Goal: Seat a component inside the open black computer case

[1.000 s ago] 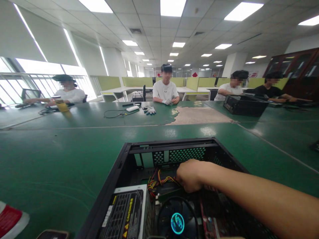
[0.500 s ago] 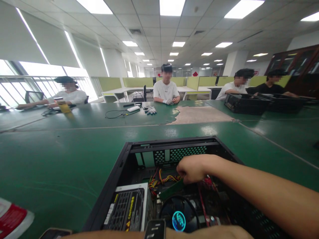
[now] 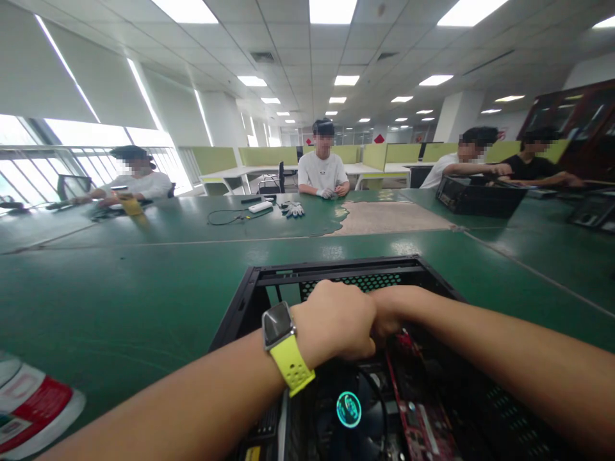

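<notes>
My left hand point(image 3: 336, 320), with a yellow-strapped watch on its wrist, is closed with its knuckles up over the inside of the black computer case point(image 3: 234, 307). My right hand point(image 3: 390, 314) meets it from the right, fingers curled down and mostly hidden. Half a second ago those right fingers held a green RAM stick by one end; both hands now cover that spot. Below them sits a CPU cooler fan point(image 3: 348, 410) with a lit blue-green hub. A red circuit card point(image 3: 423, 422) stands to its right. My left forearm hides most of the power supply point(image 3: 262, 442).
A white and red container point(image 3: 33, 403) stands at the left edge. Across the green table point(image 3: 144, 301) lie a glove point(image 3: 292, 209), a white device point(image 3: 260, 207) and cables. A person point(image 3: 323, 169) sits opposite; others sit at both sides, near another black case point(image 3: 480, 193).
My left hand has risen from the near side of the case to join my right hand. The green RAM stick has gone out of sight behind them. The view has shifted slightly.
</notes>
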Available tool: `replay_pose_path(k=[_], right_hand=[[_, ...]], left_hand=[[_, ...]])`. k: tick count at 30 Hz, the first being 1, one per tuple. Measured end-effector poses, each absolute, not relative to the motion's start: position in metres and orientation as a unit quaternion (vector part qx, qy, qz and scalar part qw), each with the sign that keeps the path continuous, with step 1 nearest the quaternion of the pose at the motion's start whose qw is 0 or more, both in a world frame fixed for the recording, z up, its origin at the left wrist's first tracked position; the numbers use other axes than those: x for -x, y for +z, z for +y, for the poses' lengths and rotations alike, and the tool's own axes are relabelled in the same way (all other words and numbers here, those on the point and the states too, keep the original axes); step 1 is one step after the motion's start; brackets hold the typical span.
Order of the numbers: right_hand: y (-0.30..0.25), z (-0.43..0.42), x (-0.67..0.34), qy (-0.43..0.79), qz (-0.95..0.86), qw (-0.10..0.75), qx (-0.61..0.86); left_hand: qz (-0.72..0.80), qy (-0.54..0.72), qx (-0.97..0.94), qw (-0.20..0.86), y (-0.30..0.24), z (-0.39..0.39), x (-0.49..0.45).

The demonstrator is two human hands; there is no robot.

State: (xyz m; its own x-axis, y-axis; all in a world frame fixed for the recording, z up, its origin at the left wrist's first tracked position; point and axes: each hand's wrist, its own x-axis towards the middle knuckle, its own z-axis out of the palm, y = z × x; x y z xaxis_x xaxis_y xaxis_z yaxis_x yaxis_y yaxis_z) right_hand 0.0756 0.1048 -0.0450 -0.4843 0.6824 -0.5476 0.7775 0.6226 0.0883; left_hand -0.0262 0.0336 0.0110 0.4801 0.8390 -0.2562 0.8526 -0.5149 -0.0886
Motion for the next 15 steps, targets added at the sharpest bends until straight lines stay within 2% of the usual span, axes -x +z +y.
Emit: replay_pose_path(k=[3,6,10,15], right_hand=[[-0.042,0.113,-0.078,-0.177,0.872,0.295,-0.348],[-0.045,0.121,-0.084,-0.243,0.876,0.253,-0.332],[-0.053,0.126,-0.087,-0.222,0.874,0.23,-0.366],[-0.05,0.122,-0.079,-0.201,0.854,0.318,-0.359]], left_hand=[[0.477,-0.226,-0.849,0.019,-0.001,0.037,0.022],[0.484,-0.267,-0.833,0.02,-0.012,0.046,0.016],[0.495,-0.298,-0.816,0.033,-0.022,0.062,0.013],[0.461,-0.357,-0.812,0.04,-0.027,0.068,0.016]])
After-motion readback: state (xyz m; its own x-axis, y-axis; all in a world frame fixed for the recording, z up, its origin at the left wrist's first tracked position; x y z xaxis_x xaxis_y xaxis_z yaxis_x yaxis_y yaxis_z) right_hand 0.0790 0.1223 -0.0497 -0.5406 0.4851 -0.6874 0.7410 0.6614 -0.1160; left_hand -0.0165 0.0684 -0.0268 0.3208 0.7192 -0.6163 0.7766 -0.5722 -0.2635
